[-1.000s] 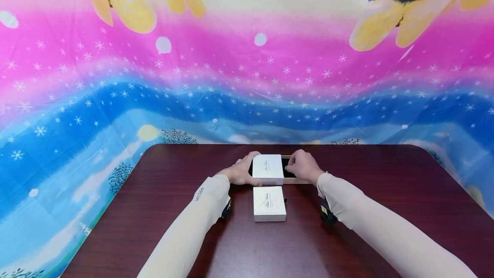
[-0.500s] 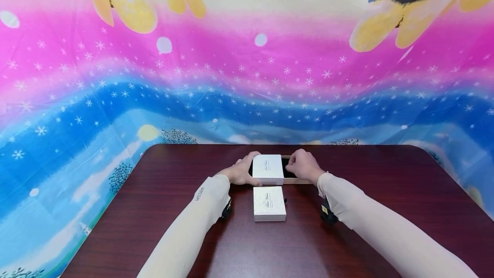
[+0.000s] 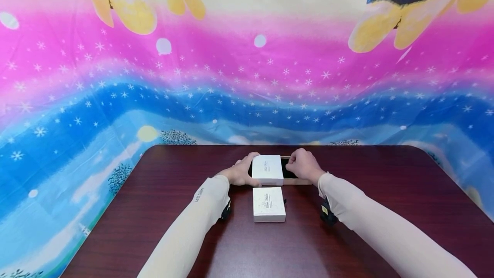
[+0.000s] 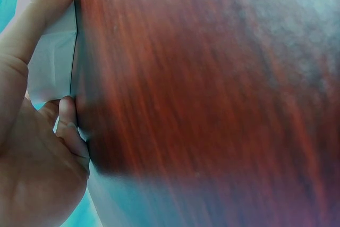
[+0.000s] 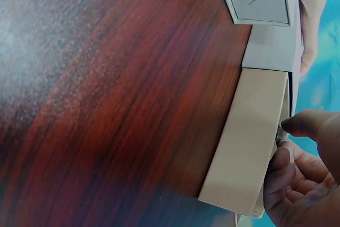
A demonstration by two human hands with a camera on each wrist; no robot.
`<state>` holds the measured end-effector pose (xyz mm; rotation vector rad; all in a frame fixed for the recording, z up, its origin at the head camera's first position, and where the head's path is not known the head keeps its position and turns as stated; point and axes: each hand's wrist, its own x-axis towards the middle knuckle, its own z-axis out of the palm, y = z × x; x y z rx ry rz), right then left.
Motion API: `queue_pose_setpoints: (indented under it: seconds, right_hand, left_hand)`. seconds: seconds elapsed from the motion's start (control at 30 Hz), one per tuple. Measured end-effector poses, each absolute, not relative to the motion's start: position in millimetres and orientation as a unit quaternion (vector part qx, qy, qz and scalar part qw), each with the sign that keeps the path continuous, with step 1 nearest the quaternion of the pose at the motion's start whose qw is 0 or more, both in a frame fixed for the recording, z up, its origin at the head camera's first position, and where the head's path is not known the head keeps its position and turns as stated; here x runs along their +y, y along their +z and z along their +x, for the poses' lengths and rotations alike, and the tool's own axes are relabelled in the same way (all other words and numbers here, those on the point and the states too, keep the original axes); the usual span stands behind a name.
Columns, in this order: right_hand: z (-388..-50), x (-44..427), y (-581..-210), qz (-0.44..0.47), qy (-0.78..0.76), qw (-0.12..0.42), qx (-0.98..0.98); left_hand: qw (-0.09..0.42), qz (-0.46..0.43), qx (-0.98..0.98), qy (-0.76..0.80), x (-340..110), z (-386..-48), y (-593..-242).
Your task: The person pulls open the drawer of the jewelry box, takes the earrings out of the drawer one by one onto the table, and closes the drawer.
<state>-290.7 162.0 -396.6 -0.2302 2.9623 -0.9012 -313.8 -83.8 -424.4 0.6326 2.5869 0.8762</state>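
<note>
A white sliding box with small print lies near the table's back edge, its beige-sided inner tray drawn out to the right and black inside. My left hand grips the sleeve's left end, thumb along the near side, as the left wrist view also shows. Over the drawn-out tray, my right hand has its fingers curled in at the opening. In the right wrist view its thumb and finger pinch a small dark thing, too hidden to name.
A second white box, closed, with a dark tab at its right side, lies just in front of the first. Both stand on a dark red wooden table. A colourful printed cloth hangs behind.
</note>
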Motion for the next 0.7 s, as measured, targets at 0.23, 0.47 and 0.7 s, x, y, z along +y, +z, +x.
queue_pose_setpoints:
  seconds: [0.23, 0.47, 0.7]
  right_hand:
    - [-290.6, 163.7, -393.8, -0.077, -0.304, 0.02, 0.949]
    - [-293.0, 169.6, -387.1, -0.082, -0.316, 0.001, 0.945]
    - [-293.5, 175.4, -381.5, -0.081, -0.315, -0.001, 0.945]
  left_hand:
    - [0.167, 0.224, 0.908, 0.311, -84.1, -317.2, -429.0]
    - [0.169, 0.221, 0.907, 0.315, -83.8, -317.0, -429.1]
    - [0.166, 0.221, 0.906, 0.32, -84.1, -315.1, -427.2]
